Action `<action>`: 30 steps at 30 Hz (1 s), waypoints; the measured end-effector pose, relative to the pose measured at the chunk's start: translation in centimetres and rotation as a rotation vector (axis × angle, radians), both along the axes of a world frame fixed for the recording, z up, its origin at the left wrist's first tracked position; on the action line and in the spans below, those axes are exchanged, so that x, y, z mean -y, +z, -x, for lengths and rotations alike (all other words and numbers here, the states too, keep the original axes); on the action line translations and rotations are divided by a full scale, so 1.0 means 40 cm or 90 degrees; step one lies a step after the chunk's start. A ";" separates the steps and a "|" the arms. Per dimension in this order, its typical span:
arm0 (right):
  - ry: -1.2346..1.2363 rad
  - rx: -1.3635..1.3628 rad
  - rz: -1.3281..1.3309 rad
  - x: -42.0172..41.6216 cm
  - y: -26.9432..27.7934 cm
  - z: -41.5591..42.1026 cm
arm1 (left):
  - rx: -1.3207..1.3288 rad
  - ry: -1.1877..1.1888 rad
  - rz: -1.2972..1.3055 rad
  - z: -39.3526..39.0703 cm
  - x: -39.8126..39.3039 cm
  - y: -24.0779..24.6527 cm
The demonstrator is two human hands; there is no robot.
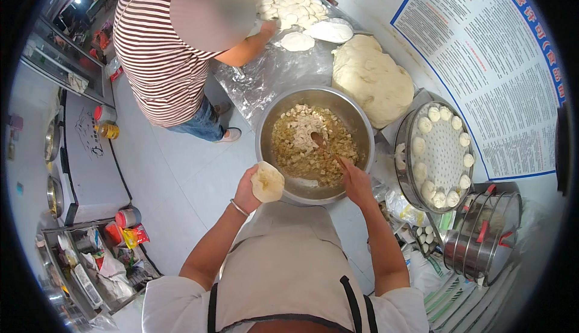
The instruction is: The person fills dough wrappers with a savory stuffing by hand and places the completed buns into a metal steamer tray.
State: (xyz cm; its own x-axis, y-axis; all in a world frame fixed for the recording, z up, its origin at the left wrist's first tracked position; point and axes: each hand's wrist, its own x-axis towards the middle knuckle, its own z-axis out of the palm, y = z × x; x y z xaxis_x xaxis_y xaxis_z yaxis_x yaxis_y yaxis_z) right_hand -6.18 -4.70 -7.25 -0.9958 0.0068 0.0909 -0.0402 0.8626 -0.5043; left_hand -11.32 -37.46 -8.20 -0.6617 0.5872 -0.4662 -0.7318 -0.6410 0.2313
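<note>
On my left hand lies a round, flat dough wrapper with a small smear of filling at its middle. The hand is just left of a large steel bowl. My right hand grips the handle of a wooden spoon, whose head rests in the bowl's chopped filling. Pale diced pieces are heaped in the upper part of that filling, over a yellowish-green mix. The wrapper stands apart from the filling, near the bowl's rim.
Right of the bowl, a round perforated steamer tray carries several pleated buns along its edge. A big dough mass sits behind. Across the floured worktop, a person reaches toward many wrappers. Stacked steamers stand lower right.
</note>
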 end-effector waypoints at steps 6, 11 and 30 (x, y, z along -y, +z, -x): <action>-0.035 0.122 -0.174 0.123 -0.240 0.079 | 0.044 0.041 0.004 0.056 0.046 -0.027; 0.055 0.116 -0.186 0.186 -0.057 0.094 | 0.042 0.029 0.004 0.109 0.102 -0.045; -0.090 0.205 -0.136 0.233 -0.028 0.019 | 0.051 -0.063 -0.006 0.253 0.119 -0.090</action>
State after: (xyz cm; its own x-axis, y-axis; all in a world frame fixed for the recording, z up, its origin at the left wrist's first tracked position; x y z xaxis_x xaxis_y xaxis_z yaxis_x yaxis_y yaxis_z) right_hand -6.95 -14.01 -8.36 -0.9641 0.1608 -0.2115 0.2175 0.9348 -0.2806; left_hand -21.45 -42.22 -11.79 -0.5612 0.6524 -0.5093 -0.8074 -0.5669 0.1636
